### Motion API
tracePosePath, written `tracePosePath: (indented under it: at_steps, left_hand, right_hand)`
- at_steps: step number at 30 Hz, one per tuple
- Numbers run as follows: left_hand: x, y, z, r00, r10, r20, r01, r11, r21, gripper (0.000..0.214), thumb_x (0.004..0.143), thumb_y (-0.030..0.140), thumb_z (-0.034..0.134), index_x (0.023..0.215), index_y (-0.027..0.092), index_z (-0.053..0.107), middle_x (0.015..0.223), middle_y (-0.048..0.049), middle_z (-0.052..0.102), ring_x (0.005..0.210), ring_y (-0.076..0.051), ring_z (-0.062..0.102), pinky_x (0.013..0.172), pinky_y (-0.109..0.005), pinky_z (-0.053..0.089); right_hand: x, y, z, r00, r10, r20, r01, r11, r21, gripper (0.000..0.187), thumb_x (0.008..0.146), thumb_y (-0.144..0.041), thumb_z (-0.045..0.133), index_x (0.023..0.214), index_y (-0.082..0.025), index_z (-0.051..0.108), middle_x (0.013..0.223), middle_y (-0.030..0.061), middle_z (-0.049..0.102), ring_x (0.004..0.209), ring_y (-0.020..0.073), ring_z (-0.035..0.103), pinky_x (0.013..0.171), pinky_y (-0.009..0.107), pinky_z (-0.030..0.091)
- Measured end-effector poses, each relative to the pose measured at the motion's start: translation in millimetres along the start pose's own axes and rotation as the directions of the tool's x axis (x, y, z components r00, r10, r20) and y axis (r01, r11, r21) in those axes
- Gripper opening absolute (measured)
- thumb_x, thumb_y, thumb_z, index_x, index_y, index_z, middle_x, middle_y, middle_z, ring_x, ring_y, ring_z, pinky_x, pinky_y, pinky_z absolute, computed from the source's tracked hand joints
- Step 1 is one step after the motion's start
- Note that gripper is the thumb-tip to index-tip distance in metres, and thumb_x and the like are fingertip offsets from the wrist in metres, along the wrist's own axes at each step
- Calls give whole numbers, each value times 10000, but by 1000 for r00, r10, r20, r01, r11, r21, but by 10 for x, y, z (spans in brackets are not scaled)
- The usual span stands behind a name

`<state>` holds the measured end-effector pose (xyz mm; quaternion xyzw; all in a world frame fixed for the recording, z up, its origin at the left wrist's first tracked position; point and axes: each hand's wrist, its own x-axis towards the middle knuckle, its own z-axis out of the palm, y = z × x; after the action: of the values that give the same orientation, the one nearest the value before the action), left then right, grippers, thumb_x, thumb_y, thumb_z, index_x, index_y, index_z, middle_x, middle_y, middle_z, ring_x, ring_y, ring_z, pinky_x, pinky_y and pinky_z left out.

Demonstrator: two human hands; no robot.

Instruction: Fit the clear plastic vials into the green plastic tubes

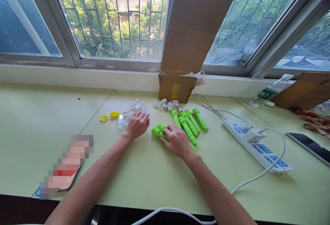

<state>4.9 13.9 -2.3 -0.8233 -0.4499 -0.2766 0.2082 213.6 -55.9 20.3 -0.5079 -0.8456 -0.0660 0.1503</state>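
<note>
My right hand (pixel 177 140) is closed around bright green ribbed plastic tubes (pixel 157 132), whose threaded ends stick out to its left. Beside and beyond it lie several more green tubes (pixel 188 128) with wide threaded collars. My left hand (pixel 138 126) rests at the near edge of a pile of clear plastic caps (pixel 134 107), fingers curled down; what is under the fingertips is hidden. One clear flared piece (pixel 120 121) stands left of that hand. Farther left are a yellow plastic piece (pixel 114 114) and yellow rings (pixel 103 118).
An open cardboard box (pixel 176 87) stands by the window, with small clear and white pieces (pixel 163 104) before it. At right are a white power strip (pixel 257 146) with cables, a phone (pixel 309 146) and a water bottle (pixel 273 90). A blurred-out phone (pixel 68 166) lies front left.
</note>
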Motion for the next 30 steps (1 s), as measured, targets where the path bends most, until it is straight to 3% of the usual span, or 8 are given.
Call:
tracePosePath:
  at_steps: [16, 30]
  left_hand:
    - [24, 67, 75, 999, 38, 30, -38, 999, -4, 154, 883, 226, 465, 996, 186, 561, 859, -86, 627, 852, -238, 560, 742, -371, 398]
    - [28, 77, 108, 996, 26, 86, -28, 999, 21, 157, 883, 249, 465, 978, 179, 568, 876, -90, 620, 852, -243, 545, 742, -376, 396]
  right_hand:
    - [-69, 20, -10, 997, 7, 76, -3, 999, -51, 202, 837, -348, 578, 979, -208, 609, 905, 82, 622, 889, 240, 565, 731, 332, 434]
    - [-84, 6, -23, 997, -9, 74, 12, 999, -53, 240, 826, -301, 575, 1041, -208, 625, 931, 83, 630, 921, 246, 558, 741, 330, 438]
